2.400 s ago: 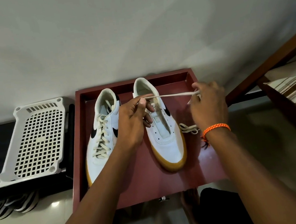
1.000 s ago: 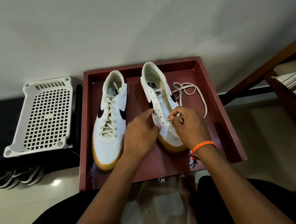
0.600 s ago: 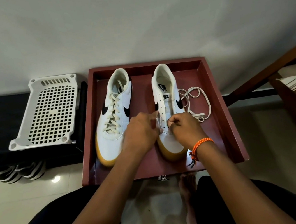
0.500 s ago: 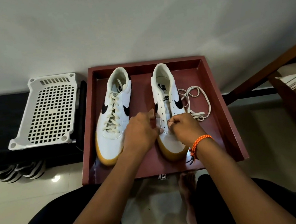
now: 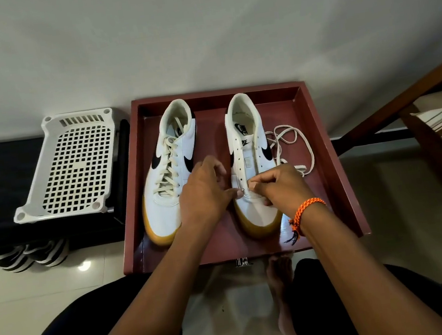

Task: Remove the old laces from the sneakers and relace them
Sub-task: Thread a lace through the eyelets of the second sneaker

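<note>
Tiled floor, red tray [image 5: 336, 180] against a pale wall. Nearest: both hands at the toe end of the right shoe [image 5: 250, 163]. Left hand [image 5: 203, 195] curled, thumb and forefinger pinching at the lowest eyelets; whether it has lace tip or just shoe edge, can't tell. Right hand [image 5: 278, 187] curled, pinching something small at the same spot, probably the lace end, too small to confirm. Right shoe has bare eyelets, no lace through it. Loose lace [image 5: 292, 143] lies coiled on the tray just beside it, on its right. Left shoe [image 5: 167, 174] fully laced, untouched. White basket [image 5: 70, 164] left of the tray.

Risks:
- tip misses or frays at the eyelet; small hole, soft lace
- coil snags or knots when pulled through
- uneven ends if the lace isn't centred at the first pair
- unsteadied shoe slides on the glossy tray
</note>
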The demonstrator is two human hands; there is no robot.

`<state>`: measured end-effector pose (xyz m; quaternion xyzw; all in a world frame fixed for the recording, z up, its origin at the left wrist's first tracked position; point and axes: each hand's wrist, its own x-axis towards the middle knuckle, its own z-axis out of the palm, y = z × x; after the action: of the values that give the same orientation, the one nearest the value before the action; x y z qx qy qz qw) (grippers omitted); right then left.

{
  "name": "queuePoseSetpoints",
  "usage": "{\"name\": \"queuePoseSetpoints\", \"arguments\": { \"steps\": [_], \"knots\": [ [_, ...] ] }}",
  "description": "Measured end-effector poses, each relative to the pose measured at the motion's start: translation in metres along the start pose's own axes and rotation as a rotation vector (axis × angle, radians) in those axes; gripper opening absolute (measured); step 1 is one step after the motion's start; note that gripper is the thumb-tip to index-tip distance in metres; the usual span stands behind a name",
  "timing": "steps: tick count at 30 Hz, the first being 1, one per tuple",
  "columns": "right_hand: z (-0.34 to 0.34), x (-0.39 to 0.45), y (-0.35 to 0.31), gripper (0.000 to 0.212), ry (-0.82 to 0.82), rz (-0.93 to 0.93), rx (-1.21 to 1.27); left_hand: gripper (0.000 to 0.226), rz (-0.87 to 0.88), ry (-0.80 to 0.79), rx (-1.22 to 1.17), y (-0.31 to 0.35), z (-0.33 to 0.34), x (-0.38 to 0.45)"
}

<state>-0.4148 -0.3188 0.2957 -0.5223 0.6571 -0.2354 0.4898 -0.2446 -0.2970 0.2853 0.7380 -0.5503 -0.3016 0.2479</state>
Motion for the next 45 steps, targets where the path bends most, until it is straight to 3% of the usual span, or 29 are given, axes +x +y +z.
{"name": "queuePoseSetpoints", "arguments": {
  "steps": [6,8,12,15,20,23,27,34,39,42,43,45],
  "knots": [
    [-0.005,-0.004,-0.004,0.011,-0.241,-0.164,-0.347,0.023,0.013,-0.069,0.047,0.000,-0.002,0.002],
    [-0.001,-0.005,-0.004,0.027,-0.244,-0.134,-0.399,0.019,0.067,-0.067,0.094,0.003,-0.004,0.001],
    [0.007,-0.010,-0.007,0.040,-0.060,-0.146,-0.655,0.007,0.136,-0.063,0.194,0.009,-0.009,0.000],
    [0.007,-0.013,-0.013,0.035,0.026,-0.175,-0.780,0.024,0.121,-0.116,0.205,0.011,-0.011,-0.002],
    [0.006,-0.014,-0.015,0.036,0.064,-0.188,-0.744,0.015,0.184,-0.070,0.208,0.012,-0.006,-0.002],
    [0.005,-0.014,-0.016,0.047,0.043,-0.175,-0.718,0.011,0.146,-0.139,0.118,0.008,-0.009,0.005],
    [0.005,-0.014,-0.017,0.055,0.038,-0.165,-0.692,0.011,0.097,-0.249,-0.166,0.004,-0.022,0.010],
    [0.003,-0.014,-0.018,0.049,0.046,-0.172,-0.661,0.006,-0.051,-0.518,-1.055,0.027,-0.056,0.001],
    [0.002,-0.013,-0.016,0.062,0.024,-0.171,-0.638,0.009,0.035,-0.595,-1.541,0.026,-0.064,0.002],
    [0.002,-0.013,-0.013,0.065,0.023,-0.176,-0.615,0.018,0.065,-0.763,-2.043,0.023,-0.073,0.004],
    [0.002,-0.013,-0.012,0.064,0.023,-0.178,-0.612,0.019,0.075,-0.814,-2.104,0.025,-0.078,0.004],
    [0.002,-0.014,-0.012,0.061,0.023,-0.187,-0.613,0.019,0.014,-0.737,-1.906,0.029,-0.084,0.008]
  ]
}}
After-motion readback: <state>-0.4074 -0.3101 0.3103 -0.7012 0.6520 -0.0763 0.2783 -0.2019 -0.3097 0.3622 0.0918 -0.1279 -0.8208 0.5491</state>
